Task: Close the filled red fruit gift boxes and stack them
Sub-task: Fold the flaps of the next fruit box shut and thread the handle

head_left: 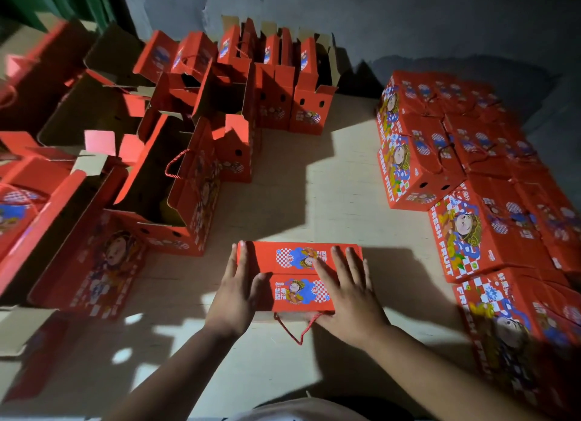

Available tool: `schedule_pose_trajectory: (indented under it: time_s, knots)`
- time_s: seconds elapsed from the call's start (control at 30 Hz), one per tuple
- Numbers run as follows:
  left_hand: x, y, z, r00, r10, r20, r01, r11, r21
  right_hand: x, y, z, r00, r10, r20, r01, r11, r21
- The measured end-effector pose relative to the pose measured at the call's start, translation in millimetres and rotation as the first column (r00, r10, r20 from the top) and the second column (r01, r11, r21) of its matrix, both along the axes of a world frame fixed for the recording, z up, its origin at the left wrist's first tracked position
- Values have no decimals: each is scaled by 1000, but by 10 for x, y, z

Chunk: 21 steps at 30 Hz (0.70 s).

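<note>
Here, a red cardboard fruit gift box with cartoon figures and blue-and-white checked patches printed on its lid flaps is lying on the pale flat surface, low in the middle of the view and directly in front of the person. Its two top flaps are folded down and meeting along the middle. The left hand is lying flat against the box's left end, fingers straight and held together, pointing away from the person. The right hand is pressing down on the right part of the lid with its fingers straight and spread. Neither hand is curling round anything, and the two are sitting well apart, one at each end of the box. A red twisted cord handle is hanging out from the near edge of the box, just beside the right hand's thumb side.

To the right, closed red boxes of the same print are standing packed together in rows, some stacked on others. To the left and at the back, open red boxes with raised flaps are standing in a loose cluster; what is lying inside them is too dark to tell. A grey wall is running behind everything.
</note>
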<state>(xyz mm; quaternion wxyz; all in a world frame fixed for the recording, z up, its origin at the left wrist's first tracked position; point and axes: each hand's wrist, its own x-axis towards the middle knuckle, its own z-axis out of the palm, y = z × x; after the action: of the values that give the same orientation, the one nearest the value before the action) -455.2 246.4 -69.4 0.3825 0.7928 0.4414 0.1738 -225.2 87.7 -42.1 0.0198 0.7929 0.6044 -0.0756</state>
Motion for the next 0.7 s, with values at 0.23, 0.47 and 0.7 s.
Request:
schedule_pose_trajectory:
  time_s: [0.23, 0.47, 0.7]
  knots:
    - [12, 19, -28, 999, -16, 34, 18, 999, -49, 47, 766, 380, 958, -237, -163, 221, 969, -109]
    - [41, 0, -25, 998, 25, 57, -24, 999, -27, 334, 1285, 525, 830, -427, -360, 312, 889, -336]
    - [36, 2, -18, 998, 34, 45, -34, 999, -4, -9, 1380, 535, 782, -228, -580, 279, 960, -1]
